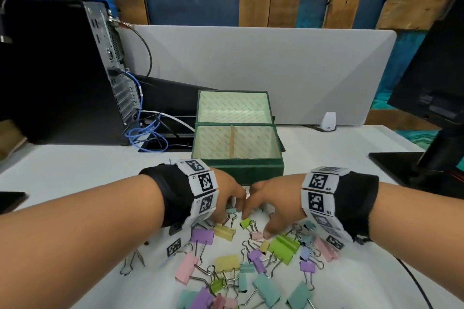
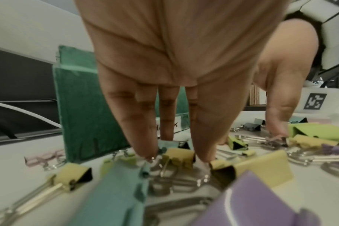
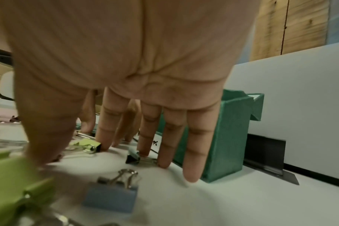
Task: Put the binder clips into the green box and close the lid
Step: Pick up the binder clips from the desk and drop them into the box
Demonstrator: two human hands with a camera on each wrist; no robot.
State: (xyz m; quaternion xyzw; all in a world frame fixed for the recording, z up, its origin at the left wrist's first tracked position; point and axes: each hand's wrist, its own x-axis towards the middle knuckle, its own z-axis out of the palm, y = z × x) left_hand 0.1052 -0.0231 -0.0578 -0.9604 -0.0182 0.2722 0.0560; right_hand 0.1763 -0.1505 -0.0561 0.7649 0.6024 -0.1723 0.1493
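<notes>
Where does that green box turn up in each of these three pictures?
Head view: the green box sits mid-frame beyond both hands, lid open.
Left wrist view: its green wall stands left of centre, behind the fingers.
Right wrist view: its corner stands right of centre, beside the fingers.
Shared landmark: the small lime binder clip lying between the hands.

small codes e1 beside the square markers on the left wristband (image 1: 203,189), r4 and r3 beside those on the right wristband (image 1: 320,193), white label (image 3: 155,143) on the green box (image 1: 247,170) front with handwriting, only an x legible
</notes>
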